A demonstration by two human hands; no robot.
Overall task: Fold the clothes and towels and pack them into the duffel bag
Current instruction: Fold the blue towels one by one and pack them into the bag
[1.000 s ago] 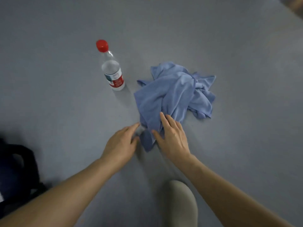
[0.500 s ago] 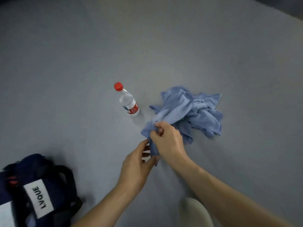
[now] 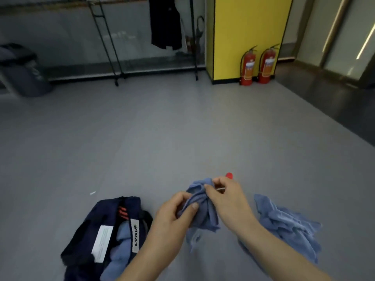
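Both hands hold one bunched blue towel (image 3: 199,207) up off the floor (image 3: 162,138). The left hand (image 3: 172,216) has its fingers (image 3: 193,205) closed on a gathered fold, thumb pressed over the cloth; the right hand (image 3: 227,197) pinches the upper edge just beside them, fingers curled shut on the fabric. A loose tail of the towel hangs below both grips. The rest of the blue cloth (image 3: 288,226) lies crumpled on the floor to the right of the right-hand fingers, and whether it is joined to the held piece is hidden by the forearm. The duffel bag (image 3: 105,230) lies open on the floor down and left of the left-hand fingers, with pale blue fabric already inside. A red bottle cap (image 3: 229,175) peeks out just beyond the right-hand fingers.

Judging from this, the towel is not yet spread, so the risk is folding a wad: with both grips so close together on a bunch, the corners may stay lost. The dangling tail could also brush the bottle and tip it
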